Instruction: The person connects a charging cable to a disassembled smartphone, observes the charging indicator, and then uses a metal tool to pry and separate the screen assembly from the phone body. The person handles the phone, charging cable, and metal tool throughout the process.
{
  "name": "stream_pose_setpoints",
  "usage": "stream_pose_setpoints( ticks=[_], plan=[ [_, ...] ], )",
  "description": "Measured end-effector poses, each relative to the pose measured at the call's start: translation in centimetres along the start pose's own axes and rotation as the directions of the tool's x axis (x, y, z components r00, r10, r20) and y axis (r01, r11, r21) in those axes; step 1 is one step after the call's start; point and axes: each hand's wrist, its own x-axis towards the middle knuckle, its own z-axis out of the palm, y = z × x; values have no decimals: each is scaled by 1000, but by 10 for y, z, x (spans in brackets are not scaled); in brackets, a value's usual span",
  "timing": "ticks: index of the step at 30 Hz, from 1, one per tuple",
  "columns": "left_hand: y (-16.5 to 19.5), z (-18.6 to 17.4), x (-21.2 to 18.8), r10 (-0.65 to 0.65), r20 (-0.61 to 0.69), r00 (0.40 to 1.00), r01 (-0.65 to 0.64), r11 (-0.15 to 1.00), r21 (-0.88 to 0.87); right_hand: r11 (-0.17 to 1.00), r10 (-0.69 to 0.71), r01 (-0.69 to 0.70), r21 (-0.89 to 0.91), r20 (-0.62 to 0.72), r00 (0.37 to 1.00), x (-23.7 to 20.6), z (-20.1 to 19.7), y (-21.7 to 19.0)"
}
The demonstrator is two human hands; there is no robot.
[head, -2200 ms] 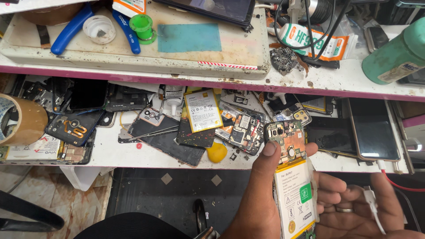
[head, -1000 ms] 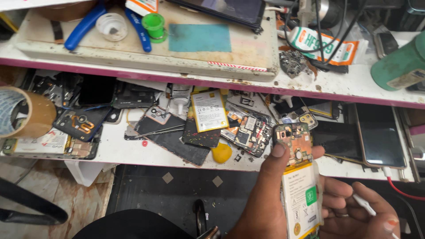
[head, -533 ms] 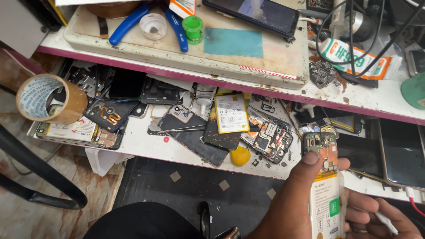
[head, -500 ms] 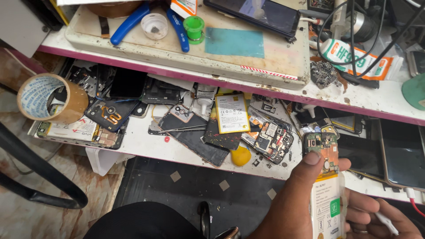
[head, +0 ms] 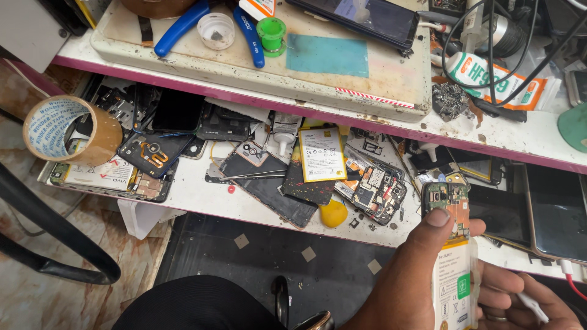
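My left hand (head: 400,284) grips an opened phone (head: 455,272) at the lower right, with its thumb pressed on the green circuit board at the top. A white battery with a green label fills the phone's lower part. My right hand (head: 553,308) sits just to the right of the phone, at the frame's bottom corner. It pinches a thin white tool (head: 531,305) and is partly cut off by the frame edge.
A lower white shelf (head: 202,195) carries several dismantled phones, a yellow-edged battery (head: 321,154) and a yellow pick (head: 334,214). A brown tape roll (head: 70,129) stands at its left end. Above, a tray (head: 257,73) carries blue pliers (head: 183,21) and a dark phone (head: 367,18).
The view has swung left and down, bringing the tape roll in. The held phone now sits lower right in view. Both hands keep their hold.
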Motion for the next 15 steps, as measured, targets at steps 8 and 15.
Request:
stream_pose_setpoints(
  ticks=[8,15],
  plan=[
    [-5,-5,2,17,-7,1000,-17,999,-28,992,-103,111,-53,134,986,10,-10,12],
    [-10,-11,5,57,31,998,-56,997,-45,986,-68,76,-146,59,996,7,-2,8]
  ],
)
